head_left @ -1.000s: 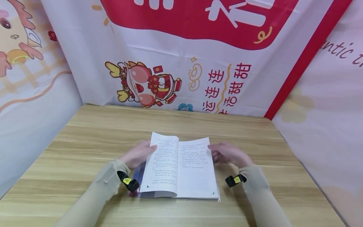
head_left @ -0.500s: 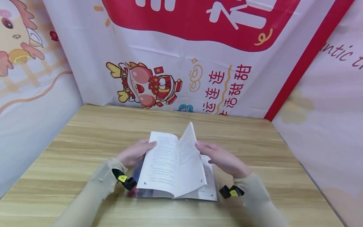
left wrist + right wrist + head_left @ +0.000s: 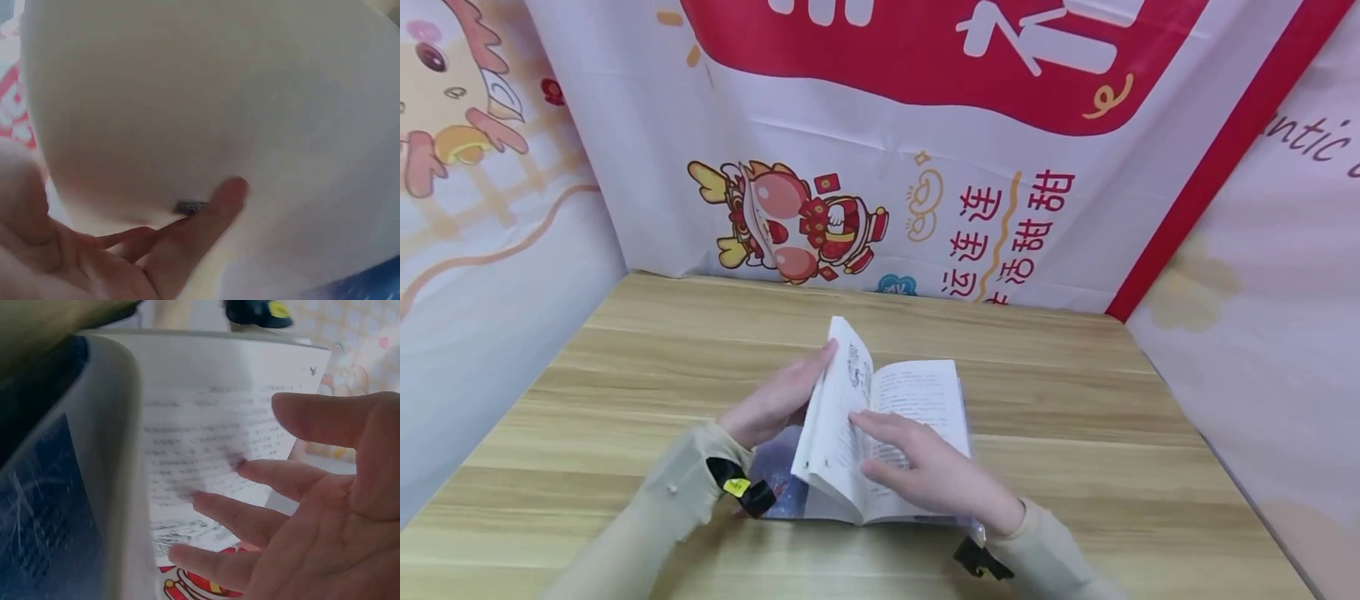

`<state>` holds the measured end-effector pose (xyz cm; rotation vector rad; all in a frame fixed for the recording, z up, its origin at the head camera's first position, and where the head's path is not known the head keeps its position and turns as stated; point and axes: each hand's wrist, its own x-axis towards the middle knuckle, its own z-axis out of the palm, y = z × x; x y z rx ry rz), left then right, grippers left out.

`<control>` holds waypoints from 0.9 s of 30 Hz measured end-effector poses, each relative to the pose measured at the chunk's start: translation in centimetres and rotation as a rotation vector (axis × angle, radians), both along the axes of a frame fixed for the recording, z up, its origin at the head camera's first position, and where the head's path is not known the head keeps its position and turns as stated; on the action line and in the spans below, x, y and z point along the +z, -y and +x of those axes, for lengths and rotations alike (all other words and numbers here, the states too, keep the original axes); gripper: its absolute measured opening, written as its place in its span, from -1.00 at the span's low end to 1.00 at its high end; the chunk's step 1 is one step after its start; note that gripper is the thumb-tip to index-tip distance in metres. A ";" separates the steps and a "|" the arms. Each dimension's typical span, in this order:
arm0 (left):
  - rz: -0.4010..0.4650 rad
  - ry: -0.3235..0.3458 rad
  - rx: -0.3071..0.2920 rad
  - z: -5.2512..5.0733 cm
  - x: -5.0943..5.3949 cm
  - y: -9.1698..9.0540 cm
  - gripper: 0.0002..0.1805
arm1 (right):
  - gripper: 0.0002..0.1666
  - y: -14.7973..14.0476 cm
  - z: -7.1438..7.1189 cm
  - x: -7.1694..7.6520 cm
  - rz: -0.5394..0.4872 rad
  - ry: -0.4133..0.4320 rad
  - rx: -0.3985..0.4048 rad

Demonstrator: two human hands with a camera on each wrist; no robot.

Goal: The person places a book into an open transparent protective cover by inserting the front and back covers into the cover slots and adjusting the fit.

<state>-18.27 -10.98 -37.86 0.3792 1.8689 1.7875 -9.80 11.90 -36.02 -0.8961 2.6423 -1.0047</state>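
An open book (image 3: 921,392) lies on the table, with a stack of its left pages (image 3: 831,442) lifted and tilted toward the spine. My left hand (image 3: 775,404) holds that stack at its outer edge; in the left wrist view, fingers (image 3: 206,225) lie against a pale, blurred page (image 3: 156,94). Over the right page, my right hand (image 3: 932,479) reaches across with spread, nearly straight fingers, its fingertips at the lifted page's printed face. The right wrist view shows this palm (image 3: 312,512) facing the printed page (image 3: 187,412). Part of the blue cover (image 3: 782,479) shows beneath the left pages.
The book rests on a wood-grain table (image 3: 647,350). Behind it hangs a printed white-and-red cloth (image 3: 880,133), with more printed cloth at both sides. Black straps with yellow marks circle the wrists, including the left strap (image 3: 741,485).
Pages that my right hand lifted half a second ago are turned over to the left. The left stack has risen, and the right hand has moved left across the book.
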 end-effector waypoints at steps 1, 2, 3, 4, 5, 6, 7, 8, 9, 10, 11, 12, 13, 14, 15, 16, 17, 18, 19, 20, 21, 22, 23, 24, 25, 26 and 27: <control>-0.039 -0.029 -0.004 0.3 0.4 -0.2 -0.28 | -0.33 0.2 0.1 -0.3 0.029 -0.022 -0.004; -0.081 -0.058 -0.010 0.6 0.7 -0.4 -0.32 | -0.33 0.3 0.2 -0.4 0.053 -0.040 -0.016; -0.124 -0.091 -0.020 0.9 1.0 -0.5 -0.37 | -0.33 0.4 0.3 -0.6 0.079 -0.060 -0.039; -0.162 -0.120 -0.023 1.1 1.3 -0.5 -0.41 | -0.31 0.3 0.3 -0.6 0.107 -0.085 -0.073; -0.187 -0.140 -0.024 1.3 1.5 -0.5 -0.43 | -0.29 0.2 0.2 -0.5 0.126 -0.103 -0.117; -0.205 -0.156 -0.025 1.5 1.7 -0.4 -0.44 | -0.26 -0.1 0.1 -0.4 0.144 -0.122 -0.169; -0.224 -0.168 -0.027 1.6 1.8 -0.3 -0.45 | -0.21 -0.4 -0.1 -0.2 0.160 -0.140 -0.230; -0.236 -0.173 -0.030 1.6 2.0 -0.2 -0.46 | -0.15 -0.8 -0.4 0.0 0.181 -0.150 -0.300; -0.247 -0.179 -0.030 1.7 2.1 -0.1 -0.47 | -0.08 -1.3 -0.7 0.3 0.203 -0.153 -0.372; -0.256 -0.180 -0.029 1.7 2.2 0.0 -0.47 | -0.02 -1.8 -1.1 0.6 0.218 -0.149 -0.435; -0.261 -0.185 -0.036 1.7 2.3 0.1 -0.47 | 0.04 -2.3 -1.5 0.9 0.221 -0.136 -0.487; -0.267 -0.181 -0.038 1.6 2.3 0.2 -0.48 | 0.07 -2.7 -1.8 1.1 0.211 -0.117 -0.525; -0.269 -0.175 -0.039 1.6 2.4 0.4 -0.47 | 0.08 -3.1 -2.1 1.3 0.183 -0.093 -0.543; -0.269 -0.167 -0.041 1.6 2.5 0.5 -0.47 | 0.04 -3.4 -2.4 1.5 0.147 -0.064 -0.546; -0.266 -0.156 -0.043 1.6 2.5 0.7 -0.47 | -0.03 -3.7 -2.6 1.6 0.096 -0.028 -0.533; -0.263 -0.146 -0.047 1.6 2.6 0.8 -0.46 | -0.10 -3.8 -2.8 1.6 0.032 0.011 -0.509; -0.254 -0.140 -0.050 1.5 2.6 1.0 -0.47 | -0.17 -3.8 -2.9 1.6 -0.027 0.043 -0.481; -0.248 -0.124 -0.049 1.5 2.6 1.1 -0.46 | -0.24 -3.8 -3.0 1.6 -0.092 0.071 -0.452; -0.235 -0.117 -0.053 1.5 2.6 1.2 -0.46 | -0.30 -3.6 -2.9 1.5 -0.148 0.099 -0.425; -0.220 -0.109 -0.057 1.5 2.6 1.2 -0.45 | -0.36 -3.4 -2.9 1.3 -0.200 0.122 -0.398; -0.203 -0.104 -0.061 1.5 2.6 1.1 -0.44 | -0.39 -3.1 -2.8 1.2 -0.248 0.139 -0.368; -0.185 -0.101 -0.069 1.5 2.6 1.1 -0.42 | -0.40 -2.8 -2.7 1.0 -0.285 0.145 -0.344; -0.166 -0.098 -0.077 1.4 2.6 1.0 -0.40 | -0.45 -2.5 -2.6 0.9 -0.309 0.140 -0.315; -0.155 -0.094 -0.080 1.4 2.7 0.9 -0.37 | -0.51 -2.1 -2.5 0.7 -0.331 0.140 -0.292; -0.144 -0.094 -0.082 1.5 2.7 0.8 -0.35 | -0.55 -1.8 -2.3 0.5 -0.343 0.139 -0.272; -0.142 -0.095 -0.079 1.5 2.8 0.6 -0.33 | -0.61 -1.5 -2.1 0.4 -0.353 0.134 -0.253; -0.139 -0.100 -0.077 1.6 2.9 0.5 -0.31 | -0.66 -1.3 -1.9 0.2 -0.352 0.123 -0.243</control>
